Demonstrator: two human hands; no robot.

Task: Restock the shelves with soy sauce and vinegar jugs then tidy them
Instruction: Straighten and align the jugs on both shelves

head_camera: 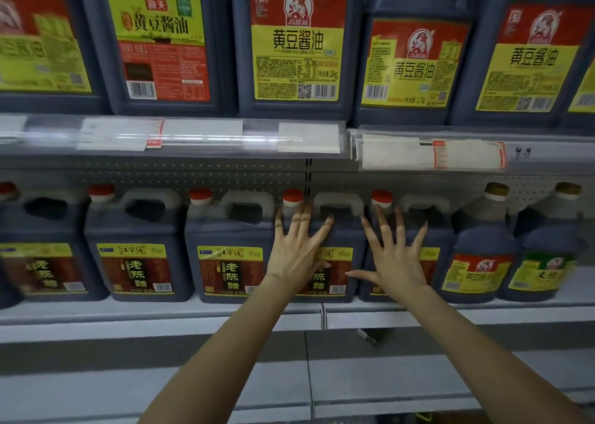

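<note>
Dark vinegar jugs with red caps stand in a row on the lower shelf (161, 314). My left hand (297, 246) lies flat with spread fingers on the front of one vinegar jug (338, 230). On the jug to its right (418, 217), my right hand (394, 253) presses the same way, fingers straight and splayed. Both labels are partly hidden by my hands. Large soy sauce jugs (296, 44) with red and yellow labels fill the upper shelf.
More vinegar jugs (230, 250) stand to the left. Two rounder bottles (479, 256) with dull caps stand at the right end. A price rail with paper tags (309, 137) runs along the upper shelf's edge. Bare shelf boards lie below.
</note>
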